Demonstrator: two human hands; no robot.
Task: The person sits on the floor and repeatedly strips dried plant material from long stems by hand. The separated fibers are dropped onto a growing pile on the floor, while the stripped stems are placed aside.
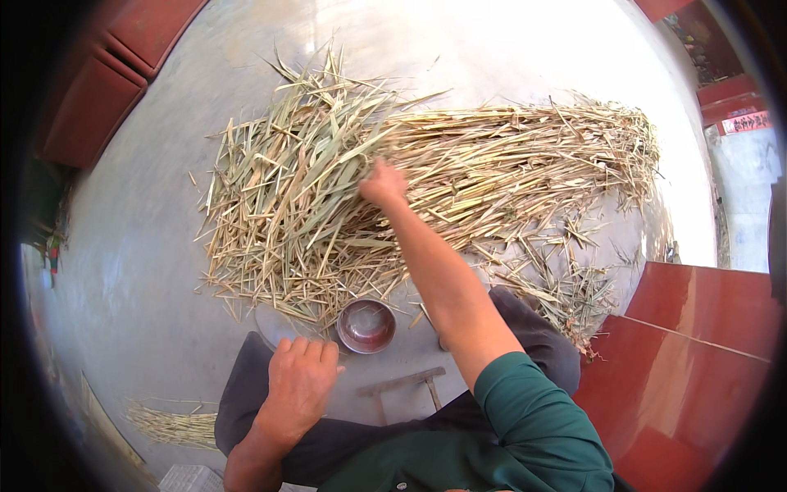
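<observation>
My right hand [384,183] reaches out over a large heap of dry stalks and leaves [516,166] on the floor. Its fingers touch the stalks near the heap's middle, but whether they grip any is hidden. My left hand [300,380] hovers near my left knee, back upward and fingers close together; its palm cannot be seen. Just beyond it a small metal bowl [366,326] rests at the near edge of the heap, with a shiny reddish-brown inside. Long stalks lie to the right, while loose leafy pieces [295,184] pile up on the left.
Between my legs stands a low wooden frame [403,382]. Short scraps [565,283] litter the floor by my right knee. A smaller stalk bundle [175,424] and a white plastic basket [190,478] are at lower left. Glossy red panels [695,350] flank my right side; red furniture [92,111] stands upper left.
</observation>
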